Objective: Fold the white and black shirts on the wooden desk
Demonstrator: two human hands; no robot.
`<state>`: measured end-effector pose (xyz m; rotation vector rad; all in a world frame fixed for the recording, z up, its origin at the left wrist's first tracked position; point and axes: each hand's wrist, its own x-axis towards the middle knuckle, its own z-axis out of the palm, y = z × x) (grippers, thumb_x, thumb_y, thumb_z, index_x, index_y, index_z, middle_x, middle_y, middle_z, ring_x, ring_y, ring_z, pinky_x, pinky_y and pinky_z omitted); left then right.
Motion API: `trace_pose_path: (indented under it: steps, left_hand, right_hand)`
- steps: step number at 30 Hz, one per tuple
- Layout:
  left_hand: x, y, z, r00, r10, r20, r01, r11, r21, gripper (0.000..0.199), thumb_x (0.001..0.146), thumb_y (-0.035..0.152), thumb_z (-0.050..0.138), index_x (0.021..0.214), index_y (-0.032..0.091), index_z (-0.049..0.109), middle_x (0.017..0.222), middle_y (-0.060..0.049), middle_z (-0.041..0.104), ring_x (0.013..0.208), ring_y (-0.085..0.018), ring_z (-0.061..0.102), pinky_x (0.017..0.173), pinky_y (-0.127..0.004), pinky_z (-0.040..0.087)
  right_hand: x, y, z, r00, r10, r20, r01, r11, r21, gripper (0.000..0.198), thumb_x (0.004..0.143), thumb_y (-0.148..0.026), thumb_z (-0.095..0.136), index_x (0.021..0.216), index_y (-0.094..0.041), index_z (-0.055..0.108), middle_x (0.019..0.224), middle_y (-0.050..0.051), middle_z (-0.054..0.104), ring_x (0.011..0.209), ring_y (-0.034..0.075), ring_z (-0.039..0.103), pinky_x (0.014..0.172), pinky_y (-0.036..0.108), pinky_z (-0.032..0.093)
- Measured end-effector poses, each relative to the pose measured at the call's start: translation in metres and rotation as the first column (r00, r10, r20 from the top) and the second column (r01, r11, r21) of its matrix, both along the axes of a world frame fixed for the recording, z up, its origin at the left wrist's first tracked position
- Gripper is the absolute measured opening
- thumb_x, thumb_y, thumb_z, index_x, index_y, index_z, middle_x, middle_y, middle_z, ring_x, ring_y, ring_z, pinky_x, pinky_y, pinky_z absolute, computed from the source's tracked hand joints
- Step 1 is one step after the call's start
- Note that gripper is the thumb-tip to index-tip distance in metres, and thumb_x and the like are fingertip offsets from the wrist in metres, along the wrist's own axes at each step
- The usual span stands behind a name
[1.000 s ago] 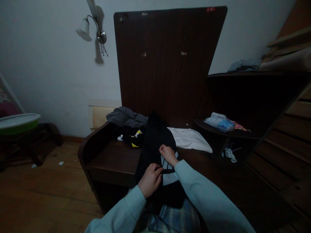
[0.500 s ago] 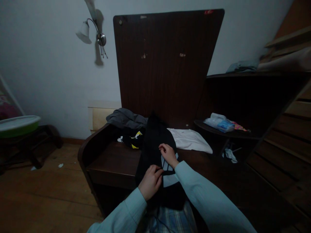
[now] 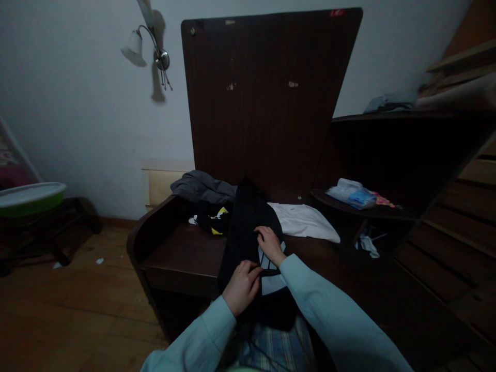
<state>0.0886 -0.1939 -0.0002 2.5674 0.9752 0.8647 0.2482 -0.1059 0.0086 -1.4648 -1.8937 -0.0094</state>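
A black garment [image 3: 248, 222] with a pale grey print [image 3: 273, 285] lies lengthwise over the dark wooden desk, its near end hanging toward my lap. My left hand [image 3: 243, 287] has its thumb and fingers closed on the cloth by the left edge of the print. Farther up, my right hand [image 3: 270, 244] rests over the top of the print with fingers bent together onto the black fabric. Its fingertips are partly hidden, as are the folds under both hands. A white folded garment [image 3: 306, 221] lies just beyond, to the right.
A grey garment [image 3: 203, 187] and a black cloth with yellow and white print [image 3: 217, 221] lie at the desk's left back. On the right, a small shelf [image 3: 406, 213] carries a plastic packet [image 3: 352, 195]. A tall dark board [image 3: 267, 113] stands behind. A green basin [image 3: 34, 199] sits far left.
The view has tipped slightly, so everything sits a little differently in frame. Both hands stay at nearly the same places on the black garment.
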Motion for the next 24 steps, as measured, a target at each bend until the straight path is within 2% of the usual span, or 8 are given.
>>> trace_pose_path:
  steps: [5, 10, 13, 15, 18, 20, 22, 24]
  left_hand:
    - [-0.001, 0.002, -0.003, 1.0, -0.005, 0.018, 0.005, 1.0, 0.009, 0.037, 0.076, 0.009, 0.043, 0.109, 0.02, 0.055, 0.102, -0.008, 0.051, 0.097, -0.02, 0.047, 0.086, -0.037, 0.043]
    - [0.0, 0.001, -0.003, 1.0, 0.003, 0.017, -0.002, 1.0, -0.005, 0.036, 0.076, 0.01, 0.043, 0.108, 0.019, 0.056, 0.102, -0.009, 0.052, 0.097, -0.02, 0.048, 0.086, -0.038, 0.043]
    - [0.0, 0.001, 0.002, 1.0, 0.006, 0.006, -0.006, 0.999, -0.048, 0.035, 0.077, 0.012, 0.042, 0.11, 0.016, 0.054, 0.104, -0.01, 0.054, 0.099, -0.02, 0.049, 0.089, -0.037, 0.042]
    - [-0.005, 0.002, 0.008, 1.0, -0.027, 0.009, 0.027, 0.996, -0.083, 0.038, 0.078, 0.015, 0.043, 0.115, 0.016, 0.049, 0.108, -0.01, 0.054, 0.102, -0.019, 0.049, 0.091, -0.036, 0.041]
    - [-0.027, 0.004, 0.014, 0.997, -0.07, 0.032, 0.073, 0.993, -0.093, 0.038, 0.08, 0.018, 0.042, 0.118, 0.019, 0.045, 0.114, -0.008, 0.054, 0.106, -0.018, 0.049, 0.094, -0.035, 0.04]
    - [-0.049, 0.006, 0.012, 0.998, -0.055, 0.035, 0.057, 0.997, -0.055, 0.033, 0.081, 0.018, 0.037, 0.112, 0.02, 0.05, 0.112, -0.007, 0.056, 0.106, -0.017, 0.049, 0.094, -0.033, 0.04]
    - [-0.074, 0.006, 0.004, 0.999, -0.04, 0.006, 0.041, 0.999, -0.004, 0.032, 0.081, 0.015, 0.034, 0.106, 0.02, 0.053, 0.111, -0.007, 0.057, 0.106, -0.017, 0.049, 0.092, -0.032, 0.041]
    - [-0.094, 0.005, -0.008, 0.998, -0.033, -0.049, 0.035, 0.998, 0.048, 0.036, 0.079, 0.013, 0.034, 0.109, 0.021, 0.052, 0.115, -0.007, 0.055, 0.109, -0.018, 0.048, 0.094, -0.034, 0.039]
  right_hand:
    - [0.002, 0.003, -0.004, 0.995, -0.028, 0.095, 0.035, 0.997, -0.074, 0.033, 0.071, -0.005, 0.038, 0.089, -0.017, 0.063, 0.096, 0.007, 0.059, 0.093, 0.018, 0.05, 0.087, 0.03, 0.038]
    - [-0.001, 0.005, -0.004, 0.988, -0.041, 0.15, 0.062, 0.989, -0.133, 0.035, 0.074, -0.006, 0.038, 0.098, -0.013, 0.062, 0.103, 0.01, 0.06, 0.099, 0.02, 0.05, 0.091, 0.031, 0.037]
    - [0.0, 0.002, -0.003, 0.994, -0.001, 0.105, 0.019, 0.986, -0.168, 0.037, 0.074, -0.008, 0.038, 0.104, -0.012, 0.059, 0.107, 0.011, 0.059, 0.104, 0.02, 0.049, 0.094, 0.033, 0.036]
    - [0.004, -0.005, -0.002, 0.999, 0.045, 0.014, -0.042, 0.983, -0.179, 0.039, 0.073, -0.01, 0.041, 0.109, -0.012, 0.056, 0.113, 0.011, 0.056, 0.108, 0.019, 0.048, 0.095, 0.033, 0.036]
    - [0.018, -0.029, -0.002, 0.985, 0.111, -0.131, -0.124, 0.988, -0.094, 0.039, 0.074, -0.014, 0.041, 0.111, -0.015, 0.053, 0.119, 0.01, 0.052, 0.11, 0.018, 0.048, 0.095, 0.034, 0.037]
    - [0.035, -0.057, -0.004, 0.974, 0.149, -0.173, -0.155, 0.988, -0.022, 0.034, 0.078, -0.016, 0.037, 0.106, -0.019, 0.056, 0.113, 0.007, 0.056, 0.105, 0.017, 0.052, 0.092, 0.035, 0.04]
    - [0.054, -0.09, -0.008, 0.976, 0.172, -0.134, -0.174, 0.985, -0.004, 0.032, 0.081, -0.017, 0.034, 0.102, -0.022, 0.058, 0.105, 0.006, 0.06, 0.1, 0.017, 0.055, 0.089, 0.034, 0.042]
    - [0.073, -0.123, -0.013, 0.986, 0.168, -0.019, -0.169, 0.985, -0.024, 0.033, 0.081, -0.016, 0.035, 0.104, -0.023, 0.058, 0.105, 0.007, 0.061, 0.101, 0.017, 0.055, 0.089, 0.034, 0.043]
